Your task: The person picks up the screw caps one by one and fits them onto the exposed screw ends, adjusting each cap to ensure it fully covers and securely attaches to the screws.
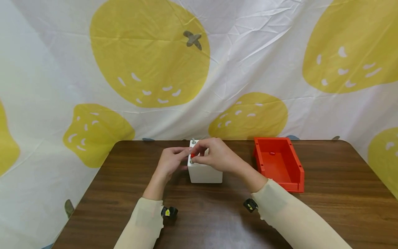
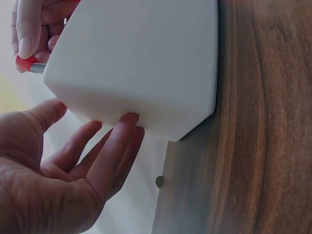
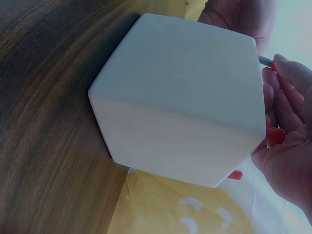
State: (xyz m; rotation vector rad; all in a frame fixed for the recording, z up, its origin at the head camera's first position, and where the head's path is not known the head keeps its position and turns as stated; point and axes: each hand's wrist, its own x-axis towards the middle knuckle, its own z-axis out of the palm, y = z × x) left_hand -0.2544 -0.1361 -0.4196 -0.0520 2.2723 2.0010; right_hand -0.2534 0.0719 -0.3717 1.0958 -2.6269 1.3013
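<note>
Block: the block (image 1: 205, 174) is set flat on the surface (image 1: 211, 221), near its far edge and a little left of that edge's middle.
Cap: at the block's near left corner, the red cap (image 2: 25, 62) is carried on the end of a bolt (image 2: 38, 68), with thread exposed beneath it.
Right grip: the cap is pinched between thumb and fingers of the right hand (image 1: 219, 152).
Left grip: the fingers of the left hand (image 1: 170, 162) are spread and laid against the block's left side; nothing is enclosed.
Far bolt: bare metal is shown by the far bolt (image 1: 193, 141) at the block's far left corner.
Bin: the red bin (image 1: 281, 187) is placed toward the surface's far right corner, apart from the block.
Jamming: the cap could be bound on the thread if turned at a tilt.
Shifting: the block could be twisted if the turning force is braced lightly from one side.
Dropping: the cap, being small, could be lost over the nearby far edge if the pinch is loosened early.
</note>
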